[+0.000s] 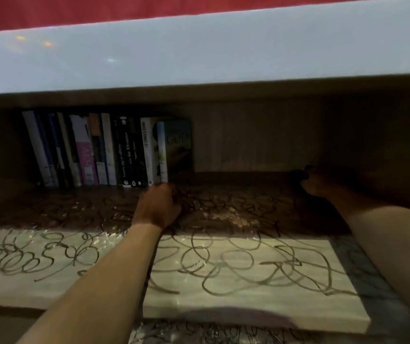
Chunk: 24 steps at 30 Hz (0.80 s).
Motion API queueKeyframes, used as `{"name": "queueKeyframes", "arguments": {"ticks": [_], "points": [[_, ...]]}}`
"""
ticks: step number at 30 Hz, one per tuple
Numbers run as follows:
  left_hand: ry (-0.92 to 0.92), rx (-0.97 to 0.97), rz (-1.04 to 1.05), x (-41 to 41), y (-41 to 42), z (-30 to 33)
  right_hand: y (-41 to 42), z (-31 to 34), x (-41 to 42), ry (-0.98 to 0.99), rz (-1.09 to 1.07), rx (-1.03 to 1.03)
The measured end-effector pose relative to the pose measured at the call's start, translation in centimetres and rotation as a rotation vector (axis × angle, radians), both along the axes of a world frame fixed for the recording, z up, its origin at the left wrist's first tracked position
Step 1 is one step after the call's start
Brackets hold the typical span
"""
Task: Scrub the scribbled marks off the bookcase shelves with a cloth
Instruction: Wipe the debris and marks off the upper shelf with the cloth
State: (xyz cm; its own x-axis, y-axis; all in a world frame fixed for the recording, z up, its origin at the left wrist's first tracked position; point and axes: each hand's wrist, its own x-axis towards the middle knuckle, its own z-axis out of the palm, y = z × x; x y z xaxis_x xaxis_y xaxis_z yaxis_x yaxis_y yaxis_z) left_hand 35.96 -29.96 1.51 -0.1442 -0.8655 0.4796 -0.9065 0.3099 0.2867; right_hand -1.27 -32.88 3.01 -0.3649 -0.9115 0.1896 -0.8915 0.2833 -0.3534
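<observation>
Both arms reach deep into the bookcase shelf, which is covered in dark looping scribbled marks all around and under the forearms. The left hand sits knuckles-up on the shelf with fingers curled, right at the foot of the last book in the row of books (honestly can't tell if it's gripping anything). The right hand is way off in the dark back corner, too shadowy to read, and I can't make out the cloth anywhere.
</observation>
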Motion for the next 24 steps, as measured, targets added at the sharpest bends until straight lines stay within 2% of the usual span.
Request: {"name": "queueKeyframes", "arguments": {"ticks": [5,11,14,16,20,24], "points": [[-0.032,-0.033,0.000,0.2,-2.8,-0.3,-4.9,0.3,3.2,-0.007,0.025,-0.041],[-0.036,0.041,0.033,0.1,-5.7,-0.1,-8.6,0.8,11.1,0.019,0.364,-0.059],[-0.051,0.040,0.023,0.1,-6.7,-0.1,-10.1,0.4,14.0,-0.057,0.533,-0.035],[-0.048,0.052,0.020,0.2,-7.2,-0.2,-10.8,0.6,14.4,-0.084,0.562,-0.064],[-0.025,0.067,0.013,0.2,-7.4,-0.4,-12.2,0.8,14.3,0.010,0.508,-0.116],[-0.020,0.061,0.018,0.5,-7.7,-0.3,-12.0,0.9,17.3,-0.026,0.641,-0.063]]}}
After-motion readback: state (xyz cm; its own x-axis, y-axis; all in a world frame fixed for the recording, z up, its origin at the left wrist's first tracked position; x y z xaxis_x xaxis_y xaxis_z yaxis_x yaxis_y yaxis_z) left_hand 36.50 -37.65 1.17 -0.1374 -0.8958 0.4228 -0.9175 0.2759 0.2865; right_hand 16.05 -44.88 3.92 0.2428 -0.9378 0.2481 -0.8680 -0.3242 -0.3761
